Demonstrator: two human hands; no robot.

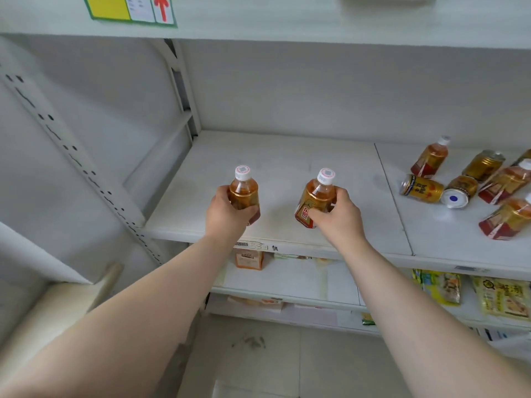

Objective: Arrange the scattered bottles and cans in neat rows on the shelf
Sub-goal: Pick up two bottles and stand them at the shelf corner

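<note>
The left hand (227,214) grips an upright tea bottle (244,193) over the bare left section of the shelf (287,156), probably to start a row; the right hand (336,215) clasps a second, slightly tilted bottle (314,201) beside it. Both hold amber drink under sealed white caps. Well apart at the right, the scattered bottles and cans (459,182) lie mostly tipped over.

Yellow snack packets (471,294) and an orange carton (248,259) occupy the lower shelves.

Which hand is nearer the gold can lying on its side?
Right. The right hand, holding a bottle, is left of the can; the left hand, holding another bottle, is farther left.
</note>
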